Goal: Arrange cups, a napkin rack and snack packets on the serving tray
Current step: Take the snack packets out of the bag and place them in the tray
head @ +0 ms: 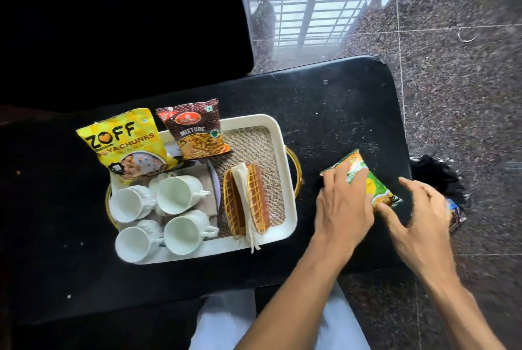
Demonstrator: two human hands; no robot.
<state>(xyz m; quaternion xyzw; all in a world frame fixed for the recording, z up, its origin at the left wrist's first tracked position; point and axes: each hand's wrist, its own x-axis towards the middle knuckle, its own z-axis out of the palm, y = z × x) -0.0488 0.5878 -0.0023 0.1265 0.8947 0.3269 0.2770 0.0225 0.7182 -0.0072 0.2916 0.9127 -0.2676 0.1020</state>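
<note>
A white serving tray sits on the black table. It holds several white cups lying on their sides at its left, a brown woven napkin rack with a white napkin at its right, and two packets leaning on its far rim: a yellow Zoff packet and a brown Mixture packet. A green and orange snack packet lies on the table right of the tray. My left hand rests flat on its near left part. My right hand touches its right end with the thumb, fingers apart.
The black table ends just right of my right hand. A dark bag and another packet lie on the speckled stone floor there. A black chair stands behind the table.
</note>
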